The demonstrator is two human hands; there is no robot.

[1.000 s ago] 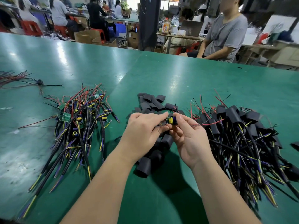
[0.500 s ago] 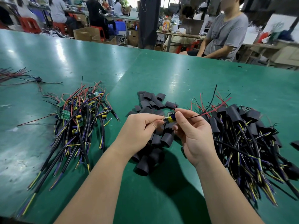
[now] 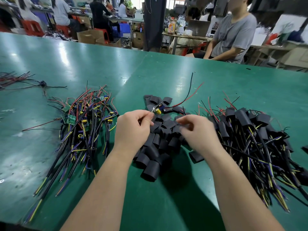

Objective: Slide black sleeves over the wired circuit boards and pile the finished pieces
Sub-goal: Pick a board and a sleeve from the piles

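My left hand (image 3: 133, 127) pinches a small wired circuit board (image 3: 158, 109) by its edge, holding it above the heap of loose black sleeves (image 3: 158, 140); the board's red and black wires rise to the upper right. My right hand (image 3: 198, 132) hovers blurred over the sleeve heap with fingers loosely curled, and I see nothing held in it. A pile of bare wired boards (image 3: 83, 124) lies to the left. The pile of sleeved pieces (image 3: 250, 137) lies to the right.
The green table (image 3: 166, 77) stretches far ahead. A bundle of red and black wires (image 3: 20, 80) lies at the far left. One stray sleeve (image 3: 196, 156) sits beside my right forearm. A person in a grey shirt (image 3: 233, 30) sits beyond the far edge.
My right hand has let go of the board and dropped toward the sleeve heap. The board stays in my left hand, and its wires have swung upward.
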